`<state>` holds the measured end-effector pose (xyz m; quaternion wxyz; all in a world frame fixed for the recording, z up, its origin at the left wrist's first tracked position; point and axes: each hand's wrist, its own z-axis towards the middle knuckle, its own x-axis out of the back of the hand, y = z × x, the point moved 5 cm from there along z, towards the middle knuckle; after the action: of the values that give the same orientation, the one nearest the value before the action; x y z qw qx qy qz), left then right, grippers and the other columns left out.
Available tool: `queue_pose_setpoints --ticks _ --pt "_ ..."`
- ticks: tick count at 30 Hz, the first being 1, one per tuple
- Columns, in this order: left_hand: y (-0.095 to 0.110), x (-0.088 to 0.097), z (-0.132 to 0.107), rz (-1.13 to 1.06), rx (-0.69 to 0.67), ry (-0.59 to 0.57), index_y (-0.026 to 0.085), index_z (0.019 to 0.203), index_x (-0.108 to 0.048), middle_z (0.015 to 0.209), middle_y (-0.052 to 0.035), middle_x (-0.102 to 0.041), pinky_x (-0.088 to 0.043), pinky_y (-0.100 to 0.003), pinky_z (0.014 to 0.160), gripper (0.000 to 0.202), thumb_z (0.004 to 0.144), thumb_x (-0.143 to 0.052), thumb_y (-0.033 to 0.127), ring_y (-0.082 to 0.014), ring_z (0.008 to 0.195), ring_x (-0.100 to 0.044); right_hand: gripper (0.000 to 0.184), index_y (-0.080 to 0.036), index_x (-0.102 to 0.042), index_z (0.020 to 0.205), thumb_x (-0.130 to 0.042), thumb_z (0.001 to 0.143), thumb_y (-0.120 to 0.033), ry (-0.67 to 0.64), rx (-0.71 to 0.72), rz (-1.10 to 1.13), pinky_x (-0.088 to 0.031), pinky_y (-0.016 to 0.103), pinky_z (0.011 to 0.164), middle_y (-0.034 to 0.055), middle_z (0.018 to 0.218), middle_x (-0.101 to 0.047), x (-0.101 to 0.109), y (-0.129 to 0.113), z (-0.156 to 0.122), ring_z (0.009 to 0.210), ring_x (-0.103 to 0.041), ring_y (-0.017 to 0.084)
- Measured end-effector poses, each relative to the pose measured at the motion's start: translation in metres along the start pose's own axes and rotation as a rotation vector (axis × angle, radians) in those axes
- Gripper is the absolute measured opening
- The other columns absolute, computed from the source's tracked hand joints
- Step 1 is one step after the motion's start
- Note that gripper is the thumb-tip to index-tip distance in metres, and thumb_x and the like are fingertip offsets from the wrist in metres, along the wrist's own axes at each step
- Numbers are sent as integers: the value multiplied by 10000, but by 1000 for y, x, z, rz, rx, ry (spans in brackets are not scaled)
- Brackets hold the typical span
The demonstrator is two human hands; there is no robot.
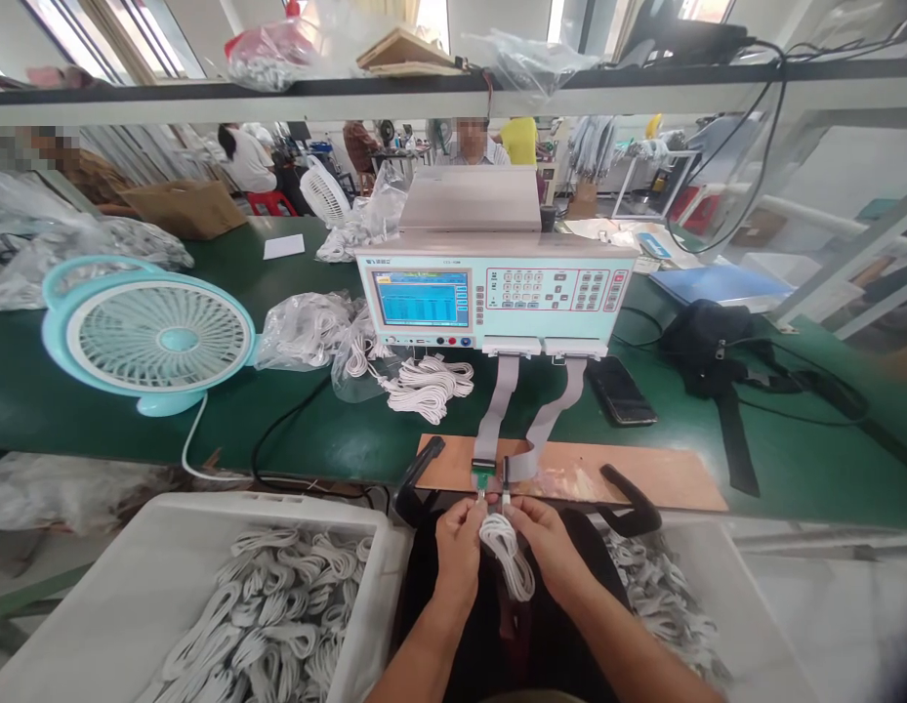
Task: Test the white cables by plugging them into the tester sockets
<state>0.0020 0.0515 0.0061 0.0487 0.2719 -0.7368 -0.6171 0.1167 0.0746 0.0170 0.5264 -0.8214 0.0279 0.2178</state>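
A coiled white cable [508,557] hangs between my two hands at the front edge of the bench. My left hand [460,537] pinches one end of it, right at a small green circuit board [483,479] on a grey ribbon cable. My right hand [542,532] grips the other end, which meets the dark connector of the second grey ribbon cable [548,425]. Whether the plugs are fully seated I cannot tell. Both ribbons run up to the tester [497,293], whose screen is lit blue. Beneath the connectors lies a brown board [592,469].
White bins full of coiled cables stand at left [380,557] and right. On the green bench [336,430] are a turquoise fan [160,332], bagged cables [307,332], loose coils [431,386], a phone [621,391] and a black bag [706,347]. Black clamps [633,503] flank the board.
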Motion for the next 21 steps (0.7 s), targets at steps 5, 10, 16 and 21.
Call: queue_pose_setpoints --ticks 5,10,16,21 --pt "3 1 1 43 -1 -20 124 614 -645 500 41 -518 -350 -198 504 198 704 -612 298 -89 493 -428 273 -150 -633 677 -696 667 -415 -12 18 -15 -356 238 573 -19 568 -565 1 -1 0 552 -458 113" --pt "-4 4 4 92 -2 -26 119 679 -648 562 19 -555 -379 -209 538 265 731 -604 376 -110 552 -472 261 -150 -643 686 -670 703 -409 -12 71 -50 -387 246 615 -7 595 -586 2 -2 3 590 -493 127" --pt "14 5 -6 359 -114 -41 120 575 -603 497 32 -493 -358 -204 485 371 789 -506 408 -97 501 -449 252 -168 -669 752 -716 642 -390 44 4 -35 -421 236 593 -2 630 -637 5 7 1 577 -543 132" --pt "56 80 -17 551 -306 32 180 787 -642 867 -27 -651 -450 -216 670 317 868 -391 356 -131 784 -580 269 -199 -673 742 -781 541 -341 117 -21 -59 -447 205 543 -13 661 -658 10 14 8 570 -573 120"
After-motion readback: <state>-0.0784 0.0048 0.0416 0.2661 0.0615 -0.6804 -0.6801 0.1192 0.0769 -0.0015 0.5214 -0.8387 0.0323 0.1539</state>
